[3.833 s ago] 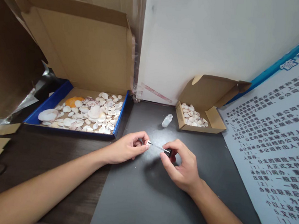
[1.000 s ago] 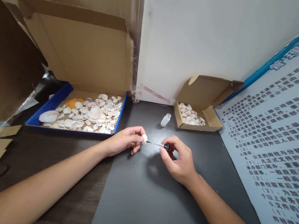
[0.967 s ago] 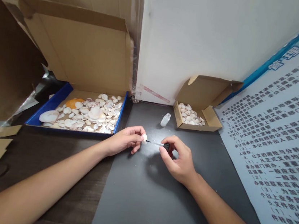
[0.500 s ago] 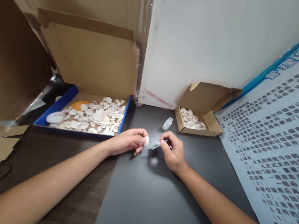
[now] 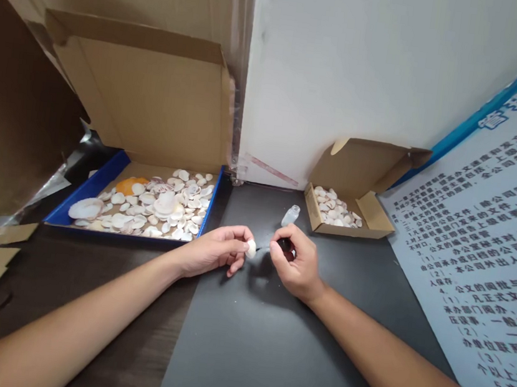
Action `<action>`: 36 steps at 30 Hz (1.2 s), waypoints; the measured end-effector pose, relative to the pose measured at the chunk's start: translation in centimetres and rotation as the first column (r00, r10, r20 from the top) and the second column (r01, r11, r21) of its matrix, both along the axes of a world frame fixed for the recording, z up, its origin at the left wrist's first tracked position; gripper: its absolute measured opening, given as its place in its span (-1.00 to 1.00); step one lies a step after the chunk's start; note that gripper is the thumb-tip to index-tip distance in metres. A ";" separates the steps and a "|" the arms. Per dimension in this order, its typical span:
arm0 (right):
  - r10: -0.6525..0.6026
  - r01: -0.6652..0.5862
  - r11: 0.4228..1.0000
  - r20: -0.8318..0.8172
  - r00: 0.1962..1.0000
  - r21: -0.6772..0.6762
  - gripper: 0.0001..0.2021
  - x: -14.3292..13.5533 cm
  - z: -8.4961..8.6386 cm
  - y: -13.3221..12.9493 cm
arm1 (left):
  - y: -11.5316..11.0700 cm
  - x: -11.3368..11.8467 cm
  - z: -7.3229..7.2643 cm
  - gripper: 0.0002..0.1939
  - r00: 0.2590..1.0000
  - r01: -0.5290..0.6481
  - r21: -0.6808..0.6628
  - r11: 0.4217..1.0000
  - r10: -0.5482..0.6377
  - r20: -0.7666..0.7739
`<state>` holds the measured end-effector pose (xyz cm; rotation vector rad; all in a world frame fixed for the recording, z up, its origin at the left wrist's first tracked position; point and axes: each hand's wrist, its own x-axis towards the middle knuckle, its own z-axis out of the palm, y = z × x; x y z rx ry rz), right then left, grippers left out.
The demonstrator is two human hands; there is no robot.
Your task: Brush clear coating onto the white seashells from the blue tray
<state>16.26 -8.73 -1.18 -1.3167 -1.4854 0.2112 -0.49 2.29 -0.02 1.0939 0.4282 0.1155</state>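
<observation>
A small white shell (image 5: pixel 250 249) is pinched between the thumb and fingers of my left hand (image 5: pixel 219 250), just above the grey mat. My right hand (image 5: pixel 296 262) is closed around a thin dark stick-like tool (image 5: pixel 260 248); most of it is hidden in the fingers, so its exact kind does not show. The tool's tip points left and is at or very near the shell's right edge. Just behind my right hand, a small uncapped bottle (image 5: pixel 290 215) with whitish contents stands on the mat.
To the left, an open blue-sided box (image 5: pixel 214 204) holds many shells and one orange piece (image 5: pixel 131 186). A smaller open cardboard box (image 5: pixel 352 231) of shells sits at the back right. A white panel (image 5: pixel 339 71) rises behind, and a printed board (image 5: pixel 484 234) leans at the right.
My right hand has turned slightly and the tool's tip has come up closer to the shell. The left hand still pinches the shell. The view has shifted a little.
</observation>
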 end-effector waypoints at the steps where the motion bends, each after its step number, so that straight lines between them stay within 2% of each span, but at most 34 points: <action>1: 0.008 -0.008 1.000 -0.009 1.000 0.003 -0.93 0.0 0.0 0.0 | 0.0 0.0 0.0 -0.82 1.000 -0.002 0.003 1.000 0.002 0.003; 8: 0.000 0.000 1.000 -0.055 0.998 0.002 -0.86 0.2 -0.2 0.0 | -0.1 0.1 0.0 -0.77 1.000 -0.011 0.018 1.000 0.011 0.003; 20: -0.031 0.028 0.999 -0.089 0.996 -0.036 -0.99 0.1 -0.3 0.1 | -0.1 0.1 -0.6 -0.72 1.000 -0.005 0.047 0.999 0.004 0.006; 27: -0.019 0.018 1.000 -0.087 0.996 -0.020 -0.96 0.0 -0.6 -0.1 | -0.2 0.0 -0.4 -0.73 1.000 -0.019 0.055 0.998 0.018 0.013; 33: -0.061 0.061 0.998 -0.057 0.997 -0.002 -0.92 -0.5 -0.3 -0.1 | -0.4 0.0 -0.2 -0.74 1.000 -0.021 0.066 0.998 0.019 0.024; 36: -0.055 0.055 0.998 -0.065 0.996 -0.002 -0.96 -0.4 -0.3 -0.1 | -0.3 0.0 -0.2 -0.74 1.000 -0.014 0.075 0.997 0.013 0.018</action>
